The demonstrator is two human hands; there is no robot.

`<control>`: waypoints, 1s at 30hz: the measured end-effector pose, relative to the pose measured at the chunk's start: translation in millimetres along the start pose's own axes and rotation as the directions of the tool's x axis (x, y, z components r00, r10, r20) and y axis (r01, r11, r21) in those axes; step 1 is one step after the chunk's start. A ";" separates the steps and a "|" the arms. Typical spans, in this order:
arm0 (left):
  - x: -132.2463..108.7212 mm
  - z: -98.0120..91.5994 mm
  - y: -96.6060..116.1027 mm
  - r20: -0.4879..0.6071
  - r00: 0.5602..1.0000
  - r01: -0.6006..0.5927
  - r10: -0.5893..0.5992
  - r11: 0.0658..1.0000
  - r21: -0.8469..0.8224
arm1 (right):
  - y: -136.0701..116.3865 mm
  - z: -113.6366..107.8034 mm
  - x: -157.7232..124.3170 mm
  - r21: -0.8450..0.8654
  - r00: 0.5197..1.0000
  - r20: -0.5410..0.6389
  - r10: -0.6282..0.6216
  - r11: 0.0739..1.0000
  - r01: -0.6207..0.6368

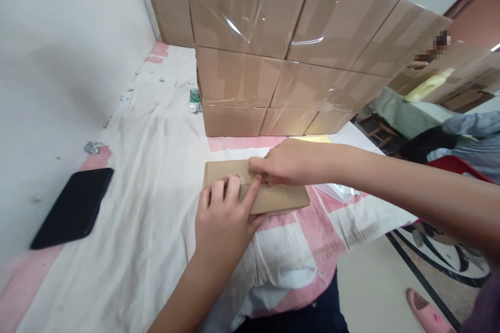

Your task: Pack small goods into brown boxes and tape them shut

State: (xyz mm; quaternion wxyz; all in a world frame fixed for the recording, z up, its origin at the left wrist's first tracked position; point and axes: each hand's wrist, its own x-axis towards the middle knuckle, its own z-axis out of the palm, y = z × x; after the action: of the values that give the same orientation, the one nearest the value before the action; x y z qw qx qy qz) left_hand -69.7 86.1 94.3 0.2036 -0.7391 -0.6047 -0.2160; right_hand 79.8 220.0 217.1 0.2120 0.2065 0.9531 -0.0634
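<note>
A small closed cardboard box (287,196) lies flat on the cloth-covered table in front of me. My left hand (226,208) holds its near left part, with the fingers over the top and the thumb low at the near side. A shiny bit of clear tape shows by the left fingertips. My right hand (279,162) reaches across from the right and rests on the box top by the centre seam. Its fingers are curled closed; whatever they pinch, if anything, is hidden. The two hands nearly meet over the seam.
Behind the box rises a stack of taped cardboard boxes (238,75). A black phone (72,208) lies at left on the wrinkled cloth (144,166). A small green-and-white carton (194,96) sits beside the stack. Another person's sleeve (472,125) shows at right; a pink slipper (427,312) is on the floor.
</note>
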 end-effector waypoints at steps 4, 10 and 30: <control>-0.1 0.1 0.0 0.010 1.000 0.002 -0.002 1.000 -0.012 | 24.1 9.3 4.7 0.141 0.978 -0.099 0.183 0.976 -0.168; 3.8 -2.8 1.2 0.074 0.997 0.013 -0.012 1.000 -0.017 | 43.0 38.2 -0.2 0.567 0.980 0.107 0.167 0.800 -0.198; -9.0 4.2 -14.1 -0.139 0.929 -0.349 0.342 0.937 -0.030 | -8.0 170.0 -61.6 0.466 0.645 -0.742 0.182 0.832 0.301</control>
State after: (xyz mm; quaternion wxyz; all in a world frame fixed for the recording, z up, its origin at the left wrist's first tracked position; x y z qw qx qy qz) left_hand -84.8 83.8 86.3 0.2578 -0.8233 -0.4444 -0.2414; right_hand 191.5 154.7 90.6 -0.2792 0.2324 0.8977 -0.2495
